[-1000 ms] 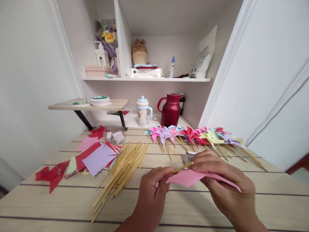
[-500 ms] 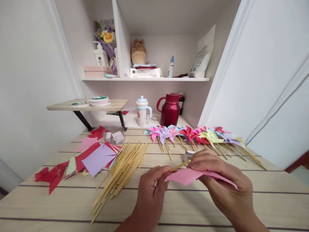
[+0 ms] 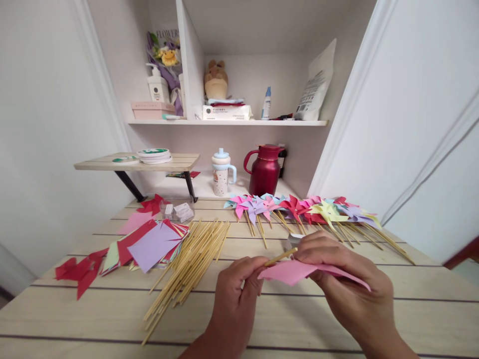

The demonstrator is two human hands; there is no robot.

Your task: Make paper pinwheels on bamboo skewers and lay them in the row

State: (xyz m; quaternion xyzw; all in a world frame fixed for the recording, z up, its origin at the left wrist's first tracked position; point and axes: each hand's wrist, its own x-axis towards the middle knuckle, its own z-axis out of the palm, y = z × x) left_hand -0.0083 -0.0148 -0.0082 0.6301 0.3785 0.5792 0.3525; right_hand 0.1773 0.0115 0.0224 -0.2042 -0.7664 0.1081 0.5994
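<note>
Between my hands, above the front of the table, are a thin wooden stick [image 3: 280, 257] and a pink paper pinwheel [image 3: 288, 273]. My left hand [image 3: 239, 281] is closed in a pinch on the stick, at the left end of the pink paper. Fingers of my right hand [image 3: 339, 271] grip the pink paper from above and below, by the stick's other end. Where stick and paper meet is hidden by my right fingers. Behind that hand a small grey box [image 3: 293, 240] is partly covered. A pile of wooden sticks [image 3: 190, 264] lies left of my left hand.
Finished pinwheels [image 3: 292, 208] in several colours lie along the table's back right. Paper squares [image 3: 153, 247] and red cut paper [image 3: 84, 269] spread on the left, near a clear box [image 3: 179, 212]. A cup [image 3: 221, 174] and a red jug [image 3: 265, 170] stand behind.
Both hands keep their hold on the stick and the pink paper, almost still. The whole view has shifted very slightly.
</note>
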